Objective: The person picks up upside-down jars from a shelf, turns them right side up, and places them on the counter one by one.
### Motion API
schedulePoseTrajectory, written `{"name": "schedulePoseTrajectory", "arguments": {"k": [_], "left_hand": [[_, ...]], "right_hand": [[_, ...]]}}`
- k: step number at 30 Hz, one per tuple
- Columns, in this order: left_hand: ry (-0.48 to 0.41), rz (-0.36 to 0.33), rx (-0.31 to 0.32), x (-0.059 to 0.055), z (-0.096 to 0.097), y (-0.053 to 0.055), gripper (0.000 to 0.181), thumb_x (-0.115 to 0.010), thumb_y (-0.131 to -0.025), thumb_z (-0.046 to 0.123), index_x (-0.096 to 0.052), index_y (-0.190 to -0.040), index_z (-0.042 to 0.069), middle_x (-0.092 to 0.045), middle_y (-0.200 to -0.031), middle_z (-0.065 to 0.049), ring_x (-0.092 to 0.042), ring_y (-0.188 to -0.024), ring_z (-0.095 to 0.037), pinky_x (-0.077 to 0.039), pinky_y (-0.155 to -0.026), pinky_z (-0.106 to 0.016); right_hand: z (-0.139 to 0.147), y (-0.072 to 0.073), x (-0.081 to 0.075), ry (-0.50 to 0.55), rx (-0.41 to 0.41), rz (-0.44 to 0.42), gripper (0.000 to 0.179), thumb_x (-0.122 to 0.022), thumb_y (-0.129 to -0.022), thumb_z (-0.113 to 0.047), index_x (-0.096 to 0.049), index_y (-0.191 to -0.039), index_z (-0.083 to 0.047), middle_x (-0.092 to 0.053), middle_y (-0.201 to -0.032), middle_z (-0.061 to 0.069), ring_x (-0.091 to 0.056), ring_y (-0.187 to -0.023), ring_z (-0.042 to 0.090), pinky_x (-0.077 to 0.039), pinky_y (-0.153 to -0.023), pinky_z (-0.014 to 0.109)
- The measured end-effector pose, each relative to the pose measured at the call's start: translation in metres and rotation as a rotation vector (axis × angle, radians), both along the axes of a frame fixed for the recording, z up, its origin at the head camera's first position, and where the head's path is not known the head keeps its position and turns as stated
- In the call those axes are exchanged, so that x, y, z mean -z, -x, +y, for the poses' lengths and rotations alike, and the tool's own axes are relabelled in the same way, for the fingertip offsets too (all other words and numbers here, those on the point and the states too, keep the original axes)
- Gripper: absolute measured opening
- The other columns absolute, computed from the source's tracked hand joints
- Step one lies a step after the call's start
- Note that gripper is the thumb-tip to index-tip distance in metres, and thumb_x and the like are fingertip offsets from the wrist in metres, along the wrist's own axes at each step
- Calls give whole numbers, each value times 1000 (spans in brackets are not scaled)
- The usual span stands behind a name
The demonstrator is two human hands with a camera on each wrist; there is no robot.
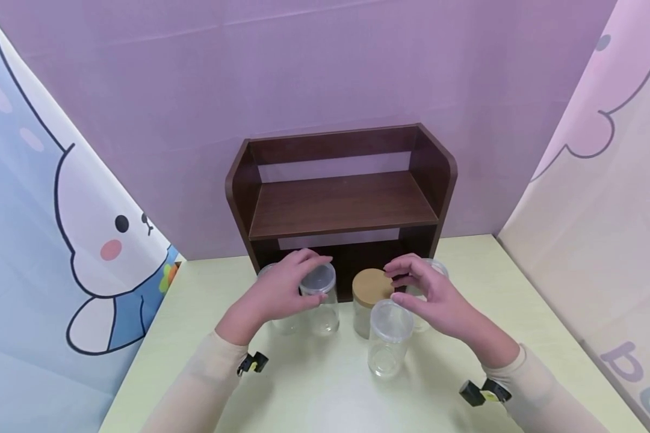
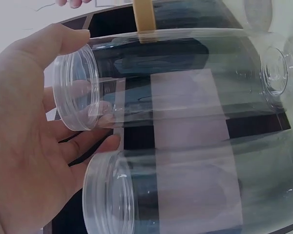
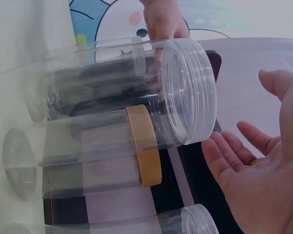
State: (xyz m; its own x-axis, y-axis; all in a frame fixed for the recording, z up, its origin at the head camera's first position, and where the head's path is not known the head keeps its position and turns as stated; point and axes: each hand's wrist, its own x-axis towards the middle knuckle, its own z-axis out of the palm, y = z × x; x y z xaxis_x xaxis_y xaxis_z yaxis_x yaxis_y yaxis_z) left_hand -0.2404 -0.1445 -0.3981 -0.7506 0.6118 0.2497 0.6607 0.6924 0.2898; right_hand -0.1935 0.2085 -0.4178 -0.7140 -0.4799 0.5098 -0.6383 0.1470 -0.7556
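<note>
My left hand (image 1: 284,288) curls round the clear lid of an upright see-through jar (image 1: 326,316), its thumb at the near rim and its fingers behind. Beside it on the left, a second clear jar (image 2: 110,195) is partly hidden by that hand. My right hand (image 1: 433,294) holds nothing; its fingers are spread and loosely bent, apart from the jars in the right wrist view. Nearest to it are a clear-lidded jar (image 1: 390,340) in front, a jar with a tan lid (image 1: 371,285) behind that, and another clear jar (image 1: 437,266) partly covered by the hand.
A dark brown two-level shelf (image 1: 343,204) stands at the back of the pale table (image 1: 325,403), right behind the jars. Purple cloth (image 1: 325,72) hangs behind it, and printed cloths flank both sides.
</note>
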Motion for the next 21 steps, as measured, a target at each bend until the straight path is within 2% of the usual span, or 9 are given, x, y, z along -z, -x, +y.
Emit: {"name": "schedulePoseTrajectory", "arguments": {"k": [5,12,21], "left_hand": [[18,-7,7,5,3,2,71,-82,-97,41,-58,-161,22,-60,-148,0,-59,-125,-19,-58,-99,-39],[46,13,10,8,5,3,72,-84,-96,44,-59,-160,20,-62,-149,-3,-64,-124,-22,-58,-101,-41],[94,11,-30,11,9,5,74,-85,-97,46,-59,-160,19,-61,-153,-4,-64,-129,-25,-50,-116,-53]], "right_hand": [[0,0,2,-2,1,2,43,-73,-101,8,-59,-141,1,-61,-140,11,-64,-124,39,-57,-108,33],[-1,0,2,-2,-2,0,43,-73,-101,8,-60,-141,0,-61,-139,17,-65,-124,38,-58,-108,37],[-1,-1,0,-4,-3,8,41,-73,-101,9,-60,-140,2,-61,-139,12,-64,-123,39,-58,-108,38]]}}
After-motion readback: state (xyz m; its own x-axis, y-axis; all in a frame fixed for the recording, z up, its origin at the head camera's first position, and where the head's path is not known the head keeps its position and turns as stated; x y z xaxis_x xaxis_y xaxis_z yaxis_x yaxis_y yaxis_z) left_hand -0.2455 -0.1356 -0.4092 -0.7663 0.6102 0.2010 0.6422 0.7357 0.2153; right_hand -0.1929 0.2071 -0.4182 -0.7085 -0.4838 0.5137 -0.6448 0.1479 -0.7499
